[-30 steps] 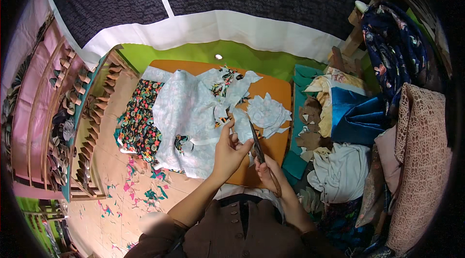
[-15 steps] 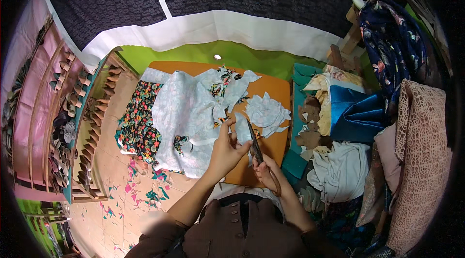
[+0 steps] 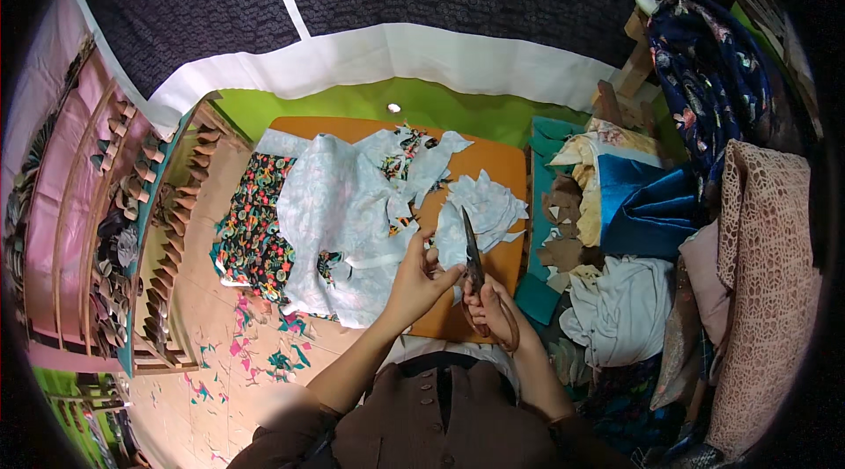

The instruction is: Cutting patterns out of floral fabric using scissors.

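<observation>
My right hand (image 3: 493, 311) grips a pair of dark scissors (image 3: 473, 251) by brownish handles, the blades pointing away from me. Close by on the left, my left hand (image 3: 419, 280) is closed, thumb and fingers pinching a small pale fabric piece (image 3: 447, 242) beside the blades. Just beyond lies a pile of pale, pointed fabric cutouts (image 3: 487, 205), which partly blends with the held piece. Left of my hands, a large printed cloth (image 3: 339, 187) is spread pale side up, with its black floral side (image 3: 257, 218) showing at the left. Both rest on an orange-brown table (image 3: 502, 148).
Wooden racks with rows of shoe-like forms (image 3: 180, 205) stand at the left. Colourful scraps (image 3: 282, 362) litter the floor. To the right are teal pieces (image 3: 537, 293), shiny blue cloth (image 3: 647, 205), crumpled white cloth (image 3: 616, 315) and a lacy pink cloth roll (image 3: 766, 284).
The scissors have shifted slightly right, with their tip a little farther away and their handles spread wider. The held fabric piece has moved slightly right. My left hand has barely moved.
</observation>
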Motion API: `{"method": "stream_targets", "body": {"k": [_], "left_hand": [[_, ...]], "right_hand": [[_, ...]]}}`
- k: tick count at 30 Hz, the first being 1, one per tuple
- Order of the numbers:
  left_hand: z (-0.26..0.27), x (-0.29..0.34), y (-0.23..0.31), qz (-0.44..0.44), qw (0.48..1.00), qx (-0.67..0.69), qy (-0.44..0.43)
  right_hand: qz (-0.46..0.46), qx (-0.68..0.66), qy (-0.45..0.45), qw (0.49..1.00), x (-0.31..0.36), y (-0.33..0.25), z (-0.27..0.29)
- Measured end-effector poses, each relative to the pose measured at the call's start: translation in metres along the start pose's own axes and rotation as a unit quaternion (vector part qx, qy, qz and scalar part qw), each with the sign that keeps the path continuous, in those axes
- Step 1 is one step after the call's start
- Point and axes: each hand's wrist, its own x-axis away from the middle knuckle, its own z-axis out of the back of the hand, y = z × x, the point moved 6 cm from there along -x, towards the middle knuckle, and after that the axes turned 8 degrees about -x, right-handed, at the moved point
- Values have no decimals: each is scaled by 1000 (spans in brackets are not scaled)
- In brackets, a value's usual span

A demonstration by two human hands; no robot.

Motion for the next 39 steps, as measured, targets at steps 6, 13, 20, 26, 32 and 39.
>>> {"method": "stream_targets", "body": {"k": [6,13,20,26,32,39], "left_hand": [[3,2,2,2,999,35,2],[13,2,-7,-13,999,-45,26],[14,5,7,-7,1000,-9,10],[21,6,8,-1,999,16,36],[21,10,-6,51,995,-46,71],[15,17,-2,40,996,6,84]], "right_hand": [[-5,25,-40,999,0,7,0],[35,111,-54,992,0,9,5],[2,91,-27,995,0,10,1],[-30,42,1,999,-4,12,-2],[50,106,-44,992,1,14,-8],[-4,-10,-22,1000,3,28,-7]]}}
